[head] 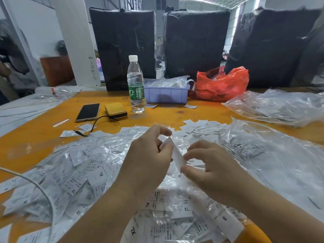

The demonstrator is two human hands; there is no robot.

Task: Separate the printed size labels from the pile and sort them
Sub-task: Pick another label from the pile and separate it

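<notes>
A wide pile of white printed size labels (82, 174) lies on clear plastic across the orange table (35, 137), with XL and S marks showing. Above the pile, my left hand (147, 162) and my right hand (210, 165) both pinch one white label strip (177, 155), held tilted between them. My left thumb and fingers curl round its upper end, and my right fingertips hold its lower end. A smaller heap of labels (201, 128) sits beyond the hands.
A water bottle (135, 85), a purple bin (166, 93) with bagged labels, a red plastic bag (220, 85), a phone (88, 112) and a yellow power bank (115, 110) stand at the back. Clear plastic bags (280, 106) lie right. A white cable (43, 190) crosses the left pile.
</notes>
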